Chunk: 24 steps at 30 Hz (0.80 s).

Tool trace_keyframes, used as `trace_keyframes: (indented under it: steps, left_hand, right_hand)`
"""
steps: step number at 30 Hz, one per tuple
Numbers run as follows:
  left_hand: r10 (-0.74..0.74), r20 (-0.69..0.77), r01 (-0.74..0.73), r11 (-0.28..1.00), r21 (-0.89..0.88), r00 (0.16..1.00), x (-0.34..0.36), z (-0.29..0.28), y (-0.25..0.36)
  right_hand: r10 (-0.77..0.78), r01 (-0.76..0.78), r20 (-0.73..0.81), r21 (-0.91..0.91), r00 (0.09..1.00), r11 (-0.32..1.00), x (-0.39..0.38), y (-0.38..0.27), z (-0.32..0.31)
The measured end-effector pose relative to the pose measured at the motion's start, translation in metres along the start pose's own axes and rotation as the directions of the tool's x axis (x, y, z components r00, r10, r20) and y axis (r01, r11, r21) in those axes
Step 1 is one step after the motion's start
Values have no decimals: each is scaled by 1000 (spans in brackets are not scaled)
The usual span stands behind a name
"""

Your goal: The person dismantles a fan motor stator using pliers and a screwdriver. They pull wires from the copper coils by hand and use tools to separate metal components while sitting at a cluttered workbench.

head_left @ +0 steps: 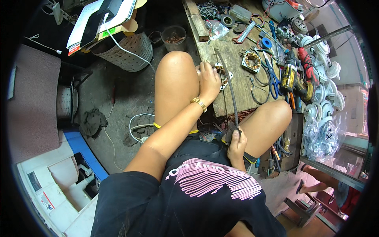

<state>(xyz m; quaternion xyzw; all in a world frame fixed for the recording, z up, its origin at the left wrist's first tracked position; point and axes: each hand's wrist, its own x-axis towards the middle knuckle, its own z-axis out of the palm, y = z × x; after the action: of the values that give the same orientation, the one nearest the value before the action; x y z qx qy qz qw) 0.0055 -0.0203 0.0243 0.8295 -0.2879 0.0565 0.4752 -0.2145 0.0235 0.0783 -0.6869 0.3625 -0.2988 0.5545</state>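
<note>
A yellow drill (289, 74) lies beside blue scissors (272, 74).

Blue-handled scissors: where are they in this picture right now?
In the head view, the scissors lie right of centre on the wooden workbench, just left of the yellow-and-black drill.

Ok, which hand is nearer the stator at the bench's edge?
Left. The left hand is at the left side of the stator; the right hand is farther off, gripping a dark handle.

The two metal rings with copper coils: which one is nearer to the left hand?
The near ring at the left edge of the wooden table, by the left hand; the other ring lies farther right, near the scissors.
</note>
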Motion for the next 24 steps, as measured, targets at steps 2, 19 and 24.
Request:
trace_keyframes:
  steps: [2,19,24]
  left_hand:
    - [2,15,-2,1000,11,1000,2,-2,2]
    - [-87,-7,87,994,-70,996,3,1,-3]
    - [-47,-50,48,999,10,998,7,2,1]
  right_hand:
    - [63,-65,51,40,997,997,3,3,-4]
    - [-70,71,18,-77,997,994,21,8,6]
    - [-120,122,20,-76,993,990,91,15,30]
